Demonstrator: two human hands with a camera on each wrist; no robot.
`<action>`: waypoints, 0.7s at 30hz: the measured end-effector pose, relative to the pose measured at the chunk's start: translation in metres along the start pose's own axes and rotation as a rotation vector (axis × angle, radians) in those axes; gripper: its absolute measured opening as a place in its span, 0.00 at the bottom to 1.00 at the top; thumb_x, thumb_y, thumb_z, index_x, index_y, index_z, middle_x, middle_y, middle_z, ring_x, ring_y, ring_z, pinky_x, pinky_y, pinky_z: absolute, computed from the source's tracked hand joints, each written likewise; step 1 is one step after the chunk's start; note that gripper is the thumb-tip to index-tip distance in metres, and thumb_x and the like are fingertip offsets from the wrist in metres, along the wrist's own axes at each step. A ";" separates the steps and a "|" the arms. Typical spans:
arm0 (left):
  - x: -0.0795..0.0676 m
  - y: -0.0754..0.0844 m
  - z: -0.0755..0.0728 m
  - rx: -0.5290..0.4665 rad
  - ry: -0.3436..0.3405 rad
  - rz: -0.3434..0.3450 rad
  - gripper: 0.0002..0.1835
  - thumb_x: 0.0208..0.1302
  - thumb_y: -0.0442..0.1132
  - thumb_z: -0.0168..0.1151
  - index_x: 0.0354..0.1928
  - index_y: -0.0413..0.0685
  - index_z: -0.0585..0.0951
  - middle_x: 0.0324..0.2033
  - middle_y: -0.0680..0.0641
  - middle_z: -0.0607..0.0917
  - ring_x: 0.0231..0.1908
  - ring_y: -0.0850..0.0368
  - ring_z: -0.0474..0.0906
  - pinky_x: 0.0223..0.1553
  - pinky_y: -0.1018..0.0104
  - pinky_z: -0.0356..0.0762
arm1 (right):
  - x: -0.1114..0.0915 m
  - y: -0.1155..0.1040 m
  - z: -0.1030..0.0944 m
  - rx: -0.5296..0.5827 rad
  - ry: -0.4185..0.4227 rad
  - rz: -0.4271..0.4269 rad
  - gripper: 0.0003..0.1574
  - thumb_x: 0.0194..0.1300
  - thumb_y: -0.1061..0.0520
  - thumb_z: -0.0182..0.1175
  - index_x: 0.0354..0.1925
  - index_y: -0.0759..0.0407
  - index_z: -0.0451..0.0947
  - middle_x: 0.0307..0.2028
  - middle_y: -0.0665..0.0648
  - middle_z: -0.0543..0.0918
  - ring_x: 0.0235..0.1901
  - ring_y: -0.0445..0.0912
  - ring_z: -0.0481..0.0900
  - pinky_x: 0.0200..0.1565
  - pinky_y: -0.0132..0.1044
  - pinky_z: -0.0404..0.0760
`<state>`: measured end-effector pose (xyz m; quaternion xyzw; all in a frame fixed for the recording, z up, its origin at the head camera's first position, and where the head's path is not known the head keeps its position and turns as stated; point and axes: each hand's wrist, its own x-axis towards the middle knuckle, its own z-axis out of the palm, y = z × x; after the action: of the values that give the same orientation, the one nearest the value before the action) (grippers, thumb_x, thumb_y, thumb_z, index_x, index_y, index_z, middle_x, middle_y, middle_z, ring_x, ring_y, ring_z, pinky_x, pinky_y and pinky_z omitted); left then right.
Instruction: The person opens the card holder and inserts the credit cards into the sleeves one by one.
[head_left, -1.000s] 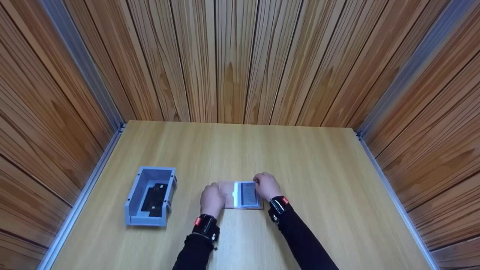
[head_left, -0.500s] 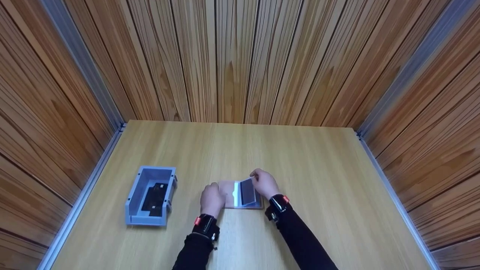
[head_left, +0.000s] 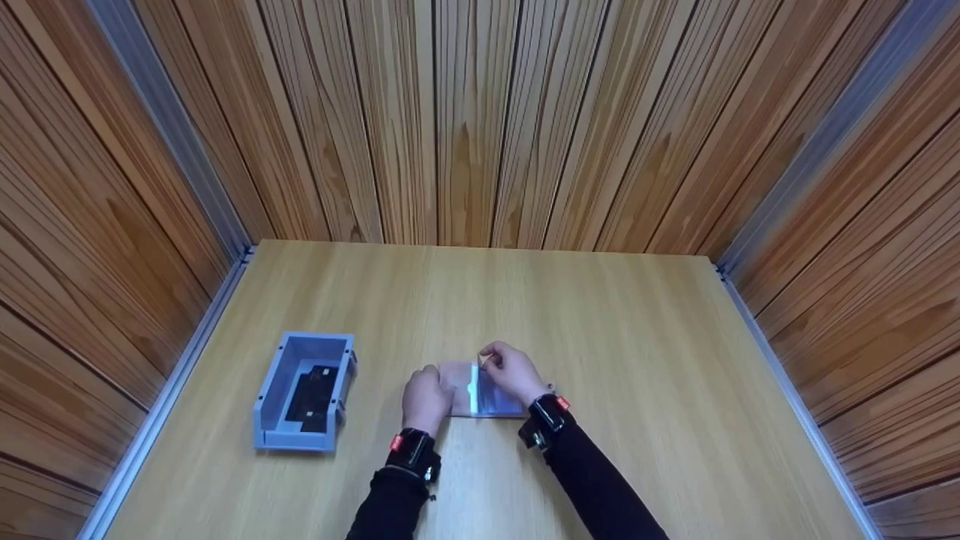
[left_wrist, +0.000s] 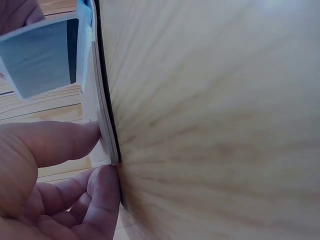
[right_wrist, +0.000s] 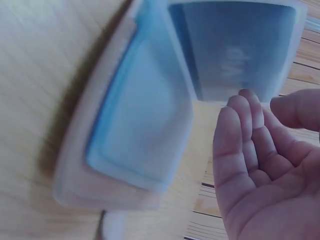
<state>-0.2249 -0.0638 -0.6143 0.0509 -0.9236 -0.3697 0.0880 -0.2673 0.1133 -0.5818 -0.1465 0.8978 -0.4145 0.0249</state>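
The booklet is pale pink with bluish pages, the left bin blue-grey, its pieces black, the far wall dark-streaked brown.

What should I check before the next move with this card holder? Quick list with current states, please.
1. Left hand steadying the card holder: ok, thumb and finger pinch its edge.
2. Right hand on the card sleeve: ok, fingers at its edge.
3. Card sleeve lying flat: not ok, it stands raised.
4. Card holder on the table: ok, lying open.
5. Blue-gray bin out of the way: ok, apart from both hands.
6. "VIP" card fully seated: cannot tell, image blurred.
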 end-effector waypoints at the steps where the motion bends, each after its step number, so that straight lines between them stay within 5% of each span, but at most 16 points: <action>1: 0.000 0.000 0.000 0.004 0.005 0.004 0.10 0.48 0.30 0.70 0.29 0.36 0.77 0.26 0.38 0.80 0.32 0.37 0.79 0.36 0.45 0.75 | -0.001 0.001 0.002 -0.008 -0.005 -0.009 0.12 0.64 0.65 0.57 0.46 0.65 0.79 0.32 0.53 0.82 0.34 0.46 0.79 0.40 0.40 0.79; 13: 0.001 0.000 0.002 0.050 0.013 0.008 0.05 0.55 0.28 0.65 0.29 0.37 0.77 0.26 0.39 0.80 0.32 0.38 0.79 0.35 0.46 0.75 | -0.014 0.007 0.018 -0.259 -0.070 -0.104 0.15 0.54 0.64 0.69 0.42 0.64 0.80 0.35 0.55 0.79 0.37 0.50 0.77 0.44 0.46 0.76; 21: -0.001 0.000 -0.001 0.040 0.049 0.044 0.03 0.56 0.27 0.62 0.28 0.36 0.77 0.25 0.39 0.81 0.30 0.38 0.80 0.34 0.47 0.75 | -0.016 0.009 0.020 -0.258 -0.073 -0.116 0.17 0.54 0.62 0.70 0.43 0.64 0.79 0.37 0.55 0.78 0.40 0.51 0.77 0.47 0.46 0.75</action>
<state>-0.2241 -0.0644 -0.6140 0.0416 -0.9292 -0.3479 0.1177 -0.2510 0.1084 -0.6026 -0.2152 0.9322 -0.2906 0.0147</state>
